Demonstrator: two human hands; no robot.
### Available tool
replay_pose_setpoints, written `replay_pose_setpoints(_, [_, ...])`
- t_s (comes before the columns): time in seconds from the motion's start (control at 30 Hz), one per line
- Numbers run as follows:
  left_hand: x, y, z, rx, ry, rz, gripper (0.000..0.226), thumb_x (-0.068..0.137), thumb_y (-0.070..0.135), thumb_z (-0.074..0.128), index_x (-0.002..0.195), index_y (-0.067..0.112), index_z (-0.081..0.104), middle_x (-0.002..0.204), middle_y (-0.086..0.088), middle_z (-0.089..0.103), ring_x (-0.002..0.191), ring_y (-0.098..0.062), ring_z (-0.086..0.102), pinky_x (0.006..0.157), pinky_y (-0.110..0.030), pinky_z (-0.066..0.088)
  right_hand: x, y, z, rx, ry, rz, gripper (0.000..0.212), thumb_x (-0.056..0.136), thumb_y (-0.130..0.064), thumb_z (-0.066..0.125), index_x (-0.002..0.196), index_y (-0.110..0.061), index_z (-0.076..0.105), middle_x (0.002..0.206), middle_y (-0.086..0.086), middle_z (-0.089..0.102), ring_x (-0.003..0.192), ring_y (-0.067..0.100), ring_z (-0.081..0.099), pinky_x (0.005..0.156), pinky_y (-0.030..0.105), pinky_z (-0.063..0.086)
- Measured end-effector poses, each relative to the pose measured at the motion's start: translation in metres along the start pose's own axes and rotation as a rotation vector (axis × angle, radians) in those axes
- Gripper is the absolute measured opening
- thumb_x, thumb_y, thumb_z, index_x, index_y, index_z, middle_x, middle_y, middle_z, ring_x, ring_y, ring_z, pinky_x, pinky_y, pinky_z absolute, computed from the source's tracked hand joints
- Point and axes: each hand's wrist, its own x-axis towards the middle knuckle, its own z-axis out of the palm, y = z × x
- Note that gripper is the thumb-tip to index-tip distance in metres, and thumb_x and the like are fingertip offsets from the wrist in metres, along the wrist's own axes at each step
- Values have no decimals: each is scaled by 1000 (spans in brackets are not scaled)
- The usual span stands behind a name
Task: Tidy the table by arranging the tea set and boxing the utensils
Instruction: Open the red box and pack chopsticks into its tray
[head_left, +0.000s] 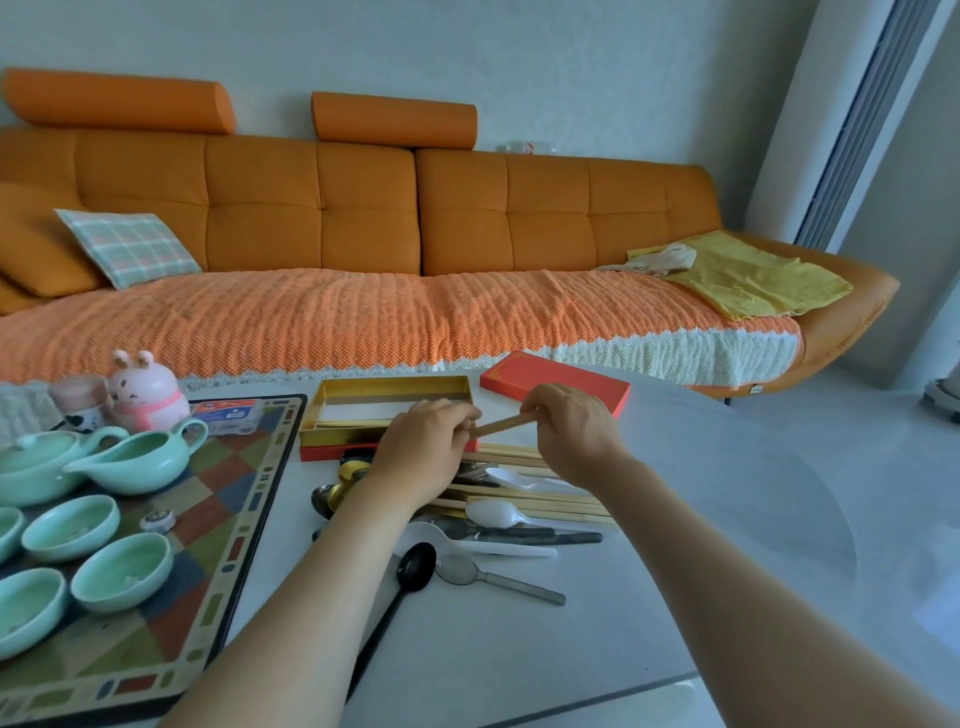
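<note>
Celadon cups (122, 571) sit on patterned tray (249, 499), far left; prob. fragile. Gold box (332, 434) lies open by L hand (423, 452), whose fingers pinch one end of the wooden chopsticks (501, 426). R hand (571, 431) fingers pinch the other end, above the utensil pile (519, 506). Sticks look light, stiff, not slippery: best held near the ends, kept parallel. Red lid (550, 382) lies behind.

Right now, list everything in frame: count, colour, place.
sofa: 1, orange, behind table
cushion: 1, plaid, on sofa
cloth: 1, yellow, on sofa
table: 1, white, foreground
tray: 1, multicoloured, table left
teapot: 1, mint, on tray
pitcher: 1, mint, on tray
cups: 4+, mint, on tray
rabbit figure: 1, pink, behind tray
box: 1, gold, open, mid-table
lid: 1, red, right of box
utensil pile: many, mixed, before box
held chopsticks: wooden, between hands
left hand: pinches them
right hand: pinches them
</note>
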Motion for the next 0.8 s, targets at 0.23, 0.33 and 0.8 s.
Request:
replay_pose_setpoints(0.23, [3,-22,-21,-34,77,-77,19,98,18,53,109,23,67,99,9,62,92,-16,58,76,-34,50,7,-16,8,57,191,-20,27,80,-11,44,87,-18,68,79,-6,63,74,20,53,70,39,47])
replay_pose_setpoints(0.33, [2,-38,-31,12,127,-109,20,98,17,54,109,22,69,107,7,66,102,-16,58,87,-36,49,11,-27,22,79,162,-104,26,88,-3,52,100,-13,73,87,-1,64,81,22,55,73,39,49])
replay_pose_setpoints(0.8, [-20,-83,-41,209,-27,-184,34,101,38,43,129,27,58,132,7,54,122,-19,43,100,-37,35,47,-74,75,-47,-169,-28,35,97,-11,49,117,-33,68,116,-5,67,108,21,56,92,38,36])
